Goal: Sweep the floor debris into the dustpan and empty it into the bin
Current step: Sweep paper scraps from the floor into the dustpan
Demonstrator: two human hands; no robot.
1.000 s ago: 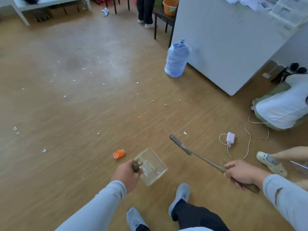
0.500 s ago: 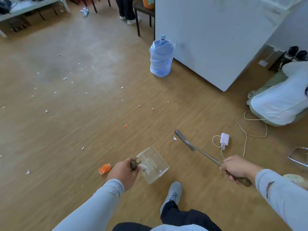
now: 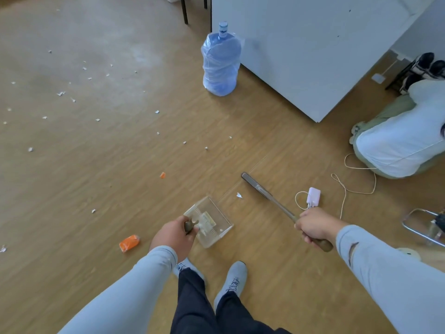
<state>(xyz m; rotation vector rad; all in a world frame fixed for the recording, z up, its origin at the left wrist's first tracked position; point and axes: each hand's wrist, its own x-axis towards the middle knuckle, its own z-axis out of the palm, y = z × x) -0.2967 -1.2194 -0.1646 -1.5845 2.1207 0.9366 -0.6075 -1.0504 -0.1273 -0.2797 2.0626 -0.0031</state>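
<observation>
Down at the bottom middle, your left hand [image 3: 173, 237] is wrapped around the dark handle of the clear dustpan [image 3: 212, 221], fingers curled tight on it. That pan is tilted a bit, with some pale scraps sitting inside, and it hangs above the wooden floor [image 3: 101, 189] just ahead of your grey shoes [image 3: 232, 277]. Your right hand [image 3: 315, 226] has a closed grip on the brush handle [image 3: 267, 195], a long thin metal stick with a brown wooden end poking out behind your fist; its far tip points up and left, near a small white scrap [image 3: 239, 195] lying between it and the dustpan.

Left of your left hand there's an orange wrapper [image 3: 129, 243] on the floor, and a smaller orange bit [image 3: 162, 175] further out. White paper crumbs [image 3: 96, 97] are scattered well apart across the upper left of the floor. Just right of the brush handle you've got a white charger [image 3: 313, 197] with its cable looping off. Farther back a blue water jug [image 3: 221, 61] stands upright beside a big white cabinet [image 3: 313, 49]. At the right edge, another person in a white top [image 3: 404, 141] is crouched on the floor. I can't spot a bin anywhere.
</observation>
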